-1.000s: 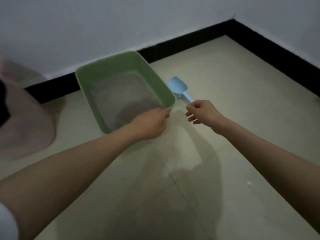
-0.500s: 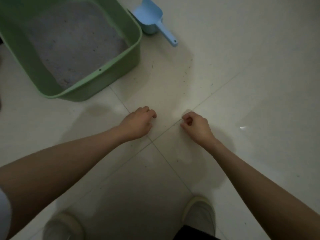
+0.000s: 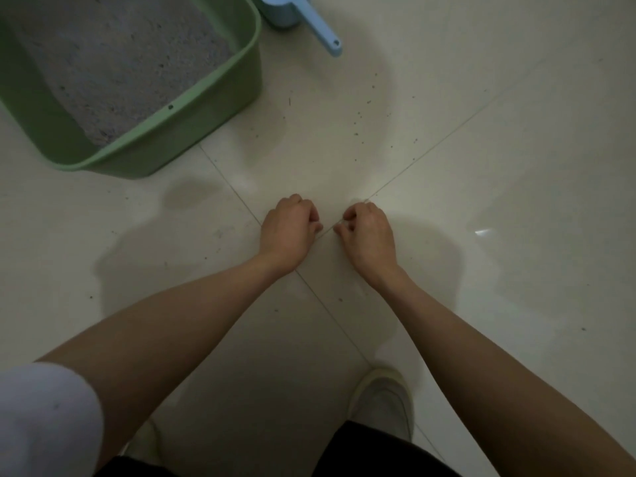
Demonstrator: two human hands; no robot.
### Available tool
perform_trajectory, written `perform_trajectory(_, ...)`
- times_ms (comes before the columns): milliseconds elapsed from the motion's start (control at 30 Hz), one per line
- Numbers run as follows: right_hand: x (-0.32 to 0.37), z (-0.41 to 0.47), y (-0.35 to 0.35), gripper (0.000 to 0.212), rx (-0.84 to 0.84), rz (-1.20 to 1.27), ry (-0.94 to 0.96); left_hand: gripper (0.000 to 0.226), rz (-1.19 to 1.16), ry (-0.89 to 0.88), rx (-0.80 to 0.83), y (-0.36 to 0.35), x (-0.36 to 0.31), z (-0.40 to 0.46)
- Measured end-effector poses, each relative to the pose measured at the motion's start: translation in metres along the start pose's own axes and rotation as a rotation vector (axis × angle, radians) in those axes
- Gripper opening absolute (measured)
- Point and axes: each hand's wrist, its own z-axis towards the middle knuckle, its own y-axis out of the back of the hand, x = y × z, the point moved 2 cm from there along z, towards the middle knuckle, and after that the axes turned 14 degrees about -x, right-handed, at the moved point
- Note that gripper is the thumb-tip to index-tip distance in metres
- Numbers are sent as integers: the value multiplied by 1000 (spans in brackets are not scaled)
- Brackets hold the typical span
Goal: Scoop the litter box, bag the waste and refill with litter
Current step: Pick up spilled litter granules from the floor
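While both arms reach forward over the pale tiled floor (image 3: 481,166), the left hand (image 3: 287,228) and right hand (image 3: 368,232) hover close together, each with fingers curled into a loose fist around nothing visible. Well apart from them, at upper left, sits the green rectangular plastic litter box (image 3: 192,108) filled with grey litter (image 3: 113,63). Just beside its right wall lies the light-blue plastic scoop (image 3: 320,29), handle toward the person. Dark specks dot the tiles nearby. One white shoe (image 3: 382,401) shows below.
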Motion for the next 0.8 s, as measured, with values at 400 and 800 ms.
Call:
perform_trajectory(400, 0, 2, -1, 21, 6, -56, 57, 18, 40, -126, 97, -2, 4, 3)
perform_trajectory(800, -8, 5, 13, 18, -57, 413, -315, 17, -369, 280, 70, 16, 3, -6)
